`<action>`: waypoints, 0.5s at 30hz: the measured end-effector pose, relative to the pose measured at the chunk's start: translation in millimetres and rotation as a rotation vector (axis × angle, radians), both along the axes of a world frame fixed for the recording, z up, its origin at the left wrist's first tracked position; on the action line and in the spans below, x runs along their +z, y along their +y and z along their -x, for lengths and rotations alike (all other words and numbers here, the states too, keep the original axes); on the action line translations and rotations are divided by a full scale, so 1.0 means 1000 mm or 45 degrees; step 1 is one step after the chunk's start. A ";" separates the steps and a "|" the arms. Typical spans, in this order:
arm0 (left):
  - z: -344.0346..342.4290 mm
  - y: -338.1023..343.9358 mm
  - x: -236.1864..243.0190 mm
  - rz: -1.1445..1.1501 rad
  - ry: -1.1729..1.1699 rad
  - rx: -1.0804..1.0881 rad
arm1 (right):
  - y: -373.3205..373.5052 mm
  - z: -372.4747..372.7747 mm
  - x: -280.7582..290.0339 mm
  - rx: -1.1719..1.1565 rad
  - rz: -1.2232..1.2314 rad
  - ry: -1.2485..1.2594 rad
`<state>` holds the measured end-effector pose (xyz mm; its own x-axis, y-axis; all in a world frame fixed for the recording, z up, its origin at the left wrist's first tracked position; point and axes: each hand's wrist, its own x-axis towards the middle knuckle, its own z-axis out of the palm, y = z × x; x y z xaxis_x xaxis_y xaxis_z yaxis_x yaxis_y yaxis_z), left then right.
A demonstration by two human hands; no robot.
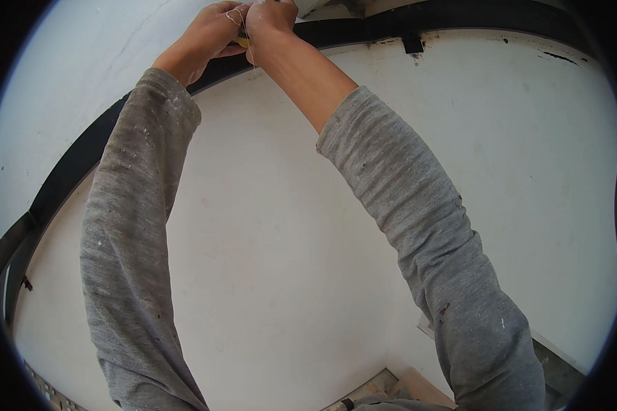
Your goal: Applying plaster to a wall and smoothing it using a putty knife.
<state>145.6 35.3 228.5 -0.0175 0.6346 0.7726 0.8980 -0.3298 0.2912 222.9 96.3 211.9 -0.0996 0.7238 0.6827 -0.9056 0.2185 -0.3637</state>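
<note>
Both hands are raised together at the top of the view, against a dark frame strip [336, 34]. My left hand [209, 34] has bent fingers closed beside a loop of thin pale thread or wire [233, 17] and a small yellow piece [243, 42]. My right hand [267, 24] is curled next to it, with the thread hanging down past its wrist. What each hand grips is mostly hidden by the fingers and the top edge. Both forearms wear grey, pale-flecked sleeves.
A broad white panel [281, 219] spans below the dark curved-looking frame. A second pale surface [55, 82] lies beyond it at upper left. A small black bracket [413, 43] juts from the frame. Dark fittings sit at the right rim, and metal edges [370, 383] show at the bottom.
</note>
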 end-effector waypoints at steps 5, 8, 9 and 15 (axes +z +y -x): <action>0.002 -0.004 0.002 -0.001 -0.003 -0.067 | -0.006 0.000 0.003 -0.033 0.064 -0.022; 0.002 -0.005 0.003 0.031 -0.007 -0.051 | -0.009 -0.002 0.002 -0.068 0.076 -0.054; 0.001 -0.005 0.001 0.031 -0.008 -0.053 | -0.009 -0.003 0.001 -0.082 0.084 -0.077; 0.002 -0.002 -0.001 0.015 -0.030 -0.063 | -0.011 -0.005 -0.001 -0.076 0.116 -0.091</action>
